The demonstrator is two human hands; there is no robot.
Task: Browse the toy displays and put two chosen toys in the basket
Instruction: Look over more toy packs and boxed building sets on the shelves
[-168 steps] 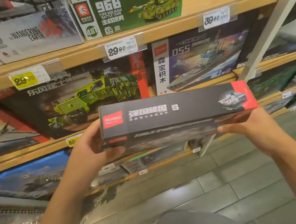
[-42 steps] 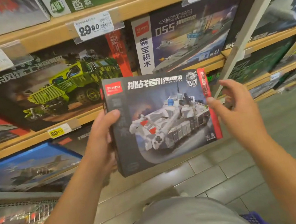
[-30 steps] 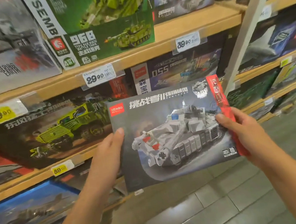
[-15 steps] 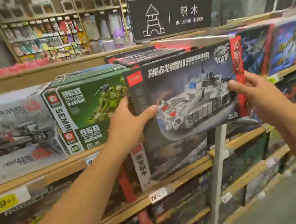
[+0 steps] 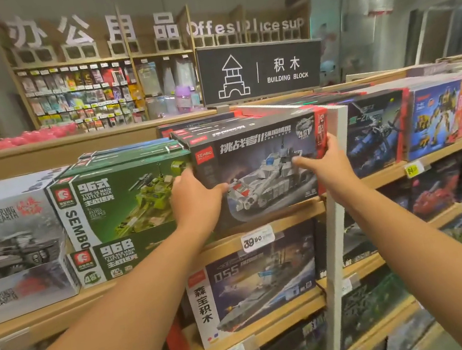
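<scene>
The dark SEMBO tank building-block box [image 5: 262, 170], printed with a grey-and-white tank, stands upright at the front of the top wooden shelf [image 5: 262, 224], its bottom edge at the shelf's front lip and more boxes of the same series stacked behind it. The left hand [image 5: 197, 201] grips the box's left edge, thumb laid across the front face and the other fingers hidden behind the side. The right hand [image 5: 325, 164] holds the right edge by the red stripe, thumb stretched over the front toward the tank picture, fingers wrapped round the side. Just left of the left hand sits a green Type 96 tank box [image 5: 119, 201] on top of a green 96B tank box [image 5: 107, 261], with grey Wandering Earth boxes [image 5: 8, 228] farther left. Just right of the right hand rises a white shelf upright [image 5: 336, 140], then a blue aircraft box [image 5: 374, 134]. Below the grip hangs a 39.90 price tag [image 5: 257, 238], and under it a 055 warship box [image 5: 253, 286]. Above and behind stands a black "Building Block" sign [image 5: 260, 70].
</scene>
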